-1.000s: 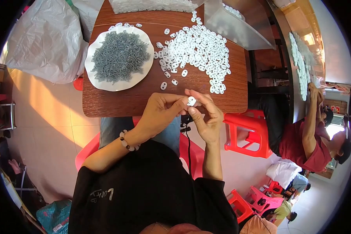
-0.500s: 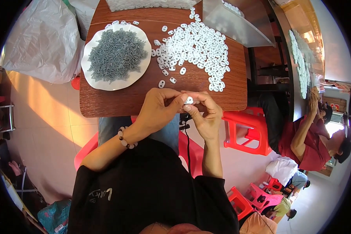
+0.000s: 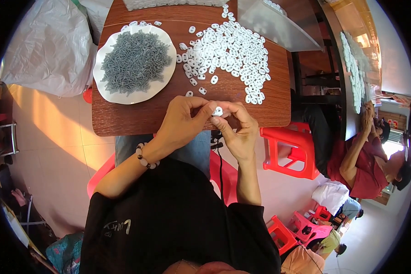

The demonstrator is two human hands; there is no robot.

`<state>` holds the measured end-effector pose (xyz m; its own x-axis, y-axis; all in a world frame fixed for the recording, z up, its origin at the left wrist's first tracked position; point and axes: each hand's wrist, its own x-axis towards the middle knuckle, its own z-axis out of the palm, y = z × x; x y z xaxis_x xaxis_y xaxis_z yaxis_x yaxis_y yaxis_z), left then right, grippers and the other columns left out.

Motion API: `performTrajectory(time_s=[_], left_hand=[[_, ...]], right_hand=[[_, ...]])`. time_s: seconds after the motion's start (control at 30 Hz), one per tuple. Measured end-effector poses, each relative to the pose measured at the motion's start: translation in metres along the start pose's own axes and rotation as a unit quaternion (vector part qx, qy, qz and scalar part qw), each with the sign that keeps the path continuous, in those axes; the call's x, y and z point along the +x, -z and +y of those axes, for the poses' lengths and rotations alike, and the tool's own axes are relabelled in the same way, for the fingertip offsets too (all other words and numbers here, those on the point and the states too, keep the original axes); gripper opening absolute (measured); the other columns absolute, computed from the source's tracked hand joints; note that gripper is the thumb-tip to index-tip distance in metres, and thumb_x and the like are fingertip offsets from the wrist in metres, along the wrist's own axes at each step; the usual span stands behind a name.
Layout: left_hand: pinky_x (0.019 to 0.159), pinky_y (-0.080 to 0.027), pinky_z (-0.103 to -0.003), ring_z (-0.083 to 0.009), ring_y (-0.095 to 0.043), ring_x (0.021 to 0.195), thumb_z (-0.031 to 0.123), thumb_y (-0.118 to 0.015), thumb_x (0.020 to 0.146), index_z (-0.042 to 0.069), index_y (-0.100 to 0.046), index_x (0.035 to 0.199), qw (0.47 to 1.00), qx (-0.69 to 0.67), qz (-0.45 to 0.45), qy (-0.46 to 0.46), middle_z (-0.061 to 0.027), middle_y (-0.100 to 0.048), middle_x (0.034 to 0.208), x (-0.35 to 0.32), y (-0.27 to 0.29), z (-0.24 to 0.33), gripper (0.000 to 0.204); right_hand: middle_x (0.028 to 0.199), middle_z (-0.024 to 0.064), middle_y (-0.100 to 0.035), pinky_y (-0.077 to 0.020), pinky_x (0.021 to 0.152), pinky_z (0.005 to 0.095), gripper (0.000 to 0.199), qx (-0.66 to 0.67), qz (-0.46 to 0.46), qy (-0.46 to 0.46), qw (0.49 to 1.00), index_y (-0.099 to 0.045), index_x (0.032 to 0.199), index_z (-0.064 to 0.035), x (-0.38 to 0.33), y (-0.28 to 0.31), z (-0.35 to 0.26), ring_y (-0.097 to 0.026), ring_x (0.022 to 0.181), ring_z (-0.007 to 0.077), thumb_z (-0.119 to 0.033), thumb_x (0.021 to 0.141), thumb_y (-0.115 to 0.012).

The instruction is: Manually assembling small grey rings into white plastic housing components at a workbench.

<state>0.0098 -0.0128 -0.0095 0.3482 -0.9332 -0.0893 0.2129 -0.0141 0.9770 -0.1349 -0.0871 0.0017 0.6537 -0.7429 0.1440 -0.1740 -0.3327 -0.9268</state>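
Note:
Over the table's near edge, my two hands meet around one small white oval plastic piece [image 3: 218,111] with dark holes. My left hand [image 3: 187,119], with a beaded bracelet at its wrist, pinches the piece from the left. From the other side my right hand [image 3: 238,130] grips it between thumb and fingers. Whether a grey pin sits in it is too small to tell. Beyond my hands, a heap of similar white pieces [image 3: 230,50] covers the table. At the left, a wavy-rimmed white plate [image 3: 106,89] bears a mound of small grey pins [image 3: 134,61].
The brown wooden table [image 3: 137,119] has a translucent bin [image 3: 278,29] at its far right. A red plastic stool [image 3: 290,153] stands right of it. Another person [image 3: 358,164] works at a neighbouring table. A large white plastic bag [image 3: 48,50] lies at the left.
Both hands have moved slightly up and away from me with the white piece between them. The fingers still pinch it.

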Motion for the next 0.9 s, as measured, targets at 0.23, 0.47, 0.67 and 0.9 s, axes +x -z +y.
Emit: performTrajectory(time_s=[0.23, 0.47, 0.67, 0.9], left_hand=[[0.048, -0.029, -0.024, -0.0022, -0.035, 0.056, 0.019, -0.058, 0.093, -0.003, -0.071, 0.089, 1.000, -0.001, -0.014, 0.024, 0.0056, -0.052, 0.058, 0.004, 0.009, -0.006, 0.026], [0.056, -0.038, -0.017, -0.0013, -0.047, 0.062, 0.021, -0.057, 0.096, -0.002, -0.067, 0.090, 0.997, -0.061, -0.011, 0.037, 0.0030, -0.059, 0.072, 0.003, 0.011, -0.008, 0.026], [0.061, -0.044, -0.018, -0.0028, -0.053, 0.067, 0.021, -0.059, 0.094, -0.003, -0.068, 0.098, 0.990, -0.137, 0.022, 0.007, -0.0027, -0.066, 0.080, 0.011, -0.008, -0.015, 0.025], [0.061, -0.047, -0.018, -0.0032, -0.056, 0.065, 0.022, -0.058, 0.095, -0.001, -0.066, 0.101, 0.986, -0.167, -0.006, 0.011, -0.0039, -0.068, 0.082, 0.006, -0.023, -0.023, 0.025]], right_hand=[[0.085, 0.0017, -0.059, -0.0459, 0.071, 0.0208, 0.025, -0.041, 0.012, 0.022, 0.999, -0.066, 0.101, -0.0001, 0.007, -0.005, -0.004, -0.056, 0.077, 0.0076, 0.002, 0.077, -0.073], [0.084, 0.0010, -0.060, -0.0462, 0.074, 0.0207, 0.027, -0.055, 0.005, 0.018, 0.998, -0.066, 0.105, -0.0002, 0.010, -0.007, -0.008, -0.057, 0.079, 0.0083, 0.000, 0.079, -0.073], [0.092, 0.0054, -0.066, -0.0473, 0.072, 0.0220, 0.018, 0.120, 0.066, -0.054, 0.989, -0.066, 0.105, 0.0009, 0.019, -0.007, -0.002, -0.059, 0.079, 0.0076, -0.004, 0.089, -0.062], [0.098, 0.0090, -0.069, -0.0487, 0.080, 0.0243, 0.022, 0.107, 0.073, -0.032, 0.991, -0.067, 0.107, 0.0029, 0.009, 0.006, 0.005, -0.062, 0.088, 0.0110, -0.012, 0.094, -0.057]])
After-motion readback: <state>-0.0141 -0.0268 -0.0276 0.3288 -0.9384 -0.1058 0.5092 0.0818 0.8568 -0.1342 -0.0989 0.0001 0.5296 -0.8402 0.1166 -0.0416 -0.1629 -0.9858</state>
